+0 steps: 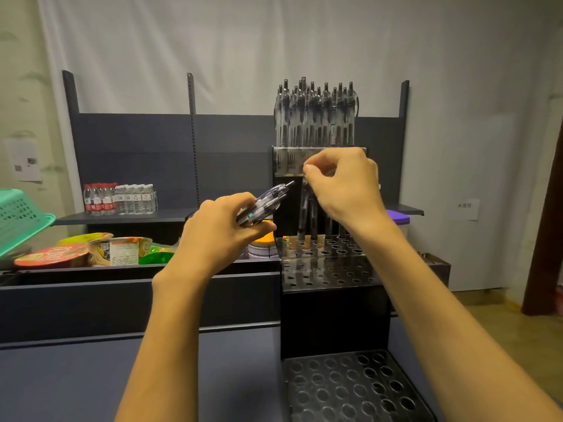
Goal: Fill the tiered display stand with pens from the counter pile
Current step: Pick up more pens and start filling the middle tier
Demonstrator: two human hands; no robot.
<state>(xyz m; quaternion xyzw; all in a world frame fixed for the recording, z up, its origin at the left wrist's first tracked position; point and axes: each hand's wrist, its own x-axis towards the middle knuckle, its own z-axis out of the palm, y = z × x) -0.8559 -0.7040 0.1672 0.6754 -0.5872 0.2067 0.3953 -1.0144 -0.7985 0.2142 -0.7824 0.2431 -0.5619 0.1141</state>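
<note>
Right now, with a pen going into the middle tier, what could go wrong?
1. The right hand lowers a pen beside pens already standing; a nudge could tilt them.
2. The left hand holds a loose bundle of pens over the counter; some might slip.

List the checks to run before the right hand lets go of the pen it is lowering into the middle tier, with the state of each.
1. Right hand pinches the pen at its top end: ok.
2. Pen tip seated in a hole of the middle tier: cannot tell, the tip blurs among neighbouring pens.
3. Pen near upright: ok.
4. Free holes left in the middle tier: ok, most front holes look empty.
5. Left hand holds a bundle of pens for the next placements: ok.
6. Top tier full: ok, packed with upright pens; bottom tier not ok, empty.
</note>
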